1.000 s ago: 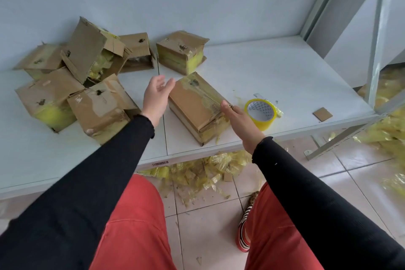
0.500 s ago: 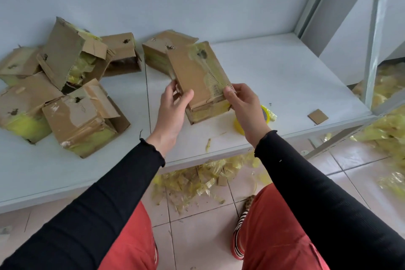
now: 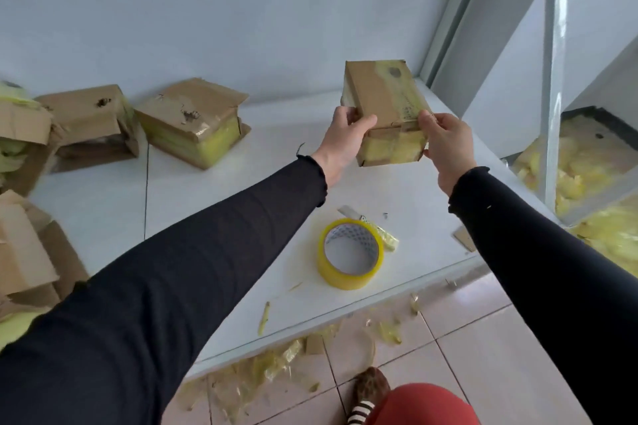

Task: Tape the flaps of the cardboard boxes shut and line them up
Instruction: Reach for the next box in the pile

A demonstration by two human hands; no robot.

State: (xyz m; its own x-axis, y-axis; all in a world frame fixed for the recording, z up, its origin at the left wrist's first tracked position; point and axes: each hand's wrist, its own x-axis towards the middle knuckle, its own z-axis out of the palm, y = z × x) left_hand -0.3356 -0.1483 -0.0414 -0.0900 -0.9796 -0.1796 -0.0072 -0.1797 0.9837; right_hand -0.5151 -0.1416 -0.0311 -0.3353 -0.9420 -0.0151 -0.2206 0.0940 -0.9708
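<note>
Both hands grasp the taped box (image 3: pixel 383 103): left hand (image 3: pixel 341 141), right hand (image 3: pixel 445 145), at its near end. Long axis runs near-to-far, above the shelf's (image 3: pixel 262 203) far right.

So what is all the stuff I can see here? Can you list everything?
taped brown cardboard box: one, brown with yellow tape, held up over the shelf's right end
other cardboard boxes: at least four, brown, left and back of the shelf
yellow tape roll: one, near the shelf's front edge
white metal shelf: one
yellow tape scraps: many, on the floor tiles
left hand: grips the box's left side
right hand: grips its right side
</note>
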